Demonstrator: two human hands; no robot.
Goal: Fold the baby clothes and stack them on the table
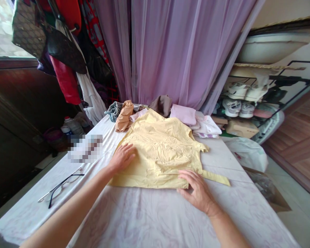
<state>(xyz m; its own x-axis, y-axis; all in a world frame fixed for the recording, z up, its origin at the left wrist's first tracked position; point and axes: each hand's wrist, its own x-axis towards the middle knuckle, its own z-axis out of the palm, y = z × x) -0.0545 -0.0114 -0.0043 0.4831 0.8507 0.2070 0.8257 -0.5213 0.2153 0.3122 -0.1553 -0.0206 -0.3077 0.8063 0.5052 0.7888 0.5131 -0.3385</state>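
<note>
A wrinkled yellow sleeveless garment [160, 148] lies spread out on the cloth-covered table [134, 217]. It has a buttoned tab at its right side, and a yellow strap [217, 177] sticks out to the right near the hem. My left hand [122, 157] rests flat on the garment's left side, fingers stretched out. At the lower right corner, my right hand [195, 189] touches the fabric near the hem, fingers spread and slightly bent, with the thumb by the edge.
Eyeglasses [60, 186] lie on the table at left, below a blurred-out patch. Behind the garment are an orange bundled cloth [124, 115], a folded pink cloth [183, 114] and a white folded cloth [208, 125]. A purple curtain [170, 51] hangs behind; a shoe rack stands at right.
</note>
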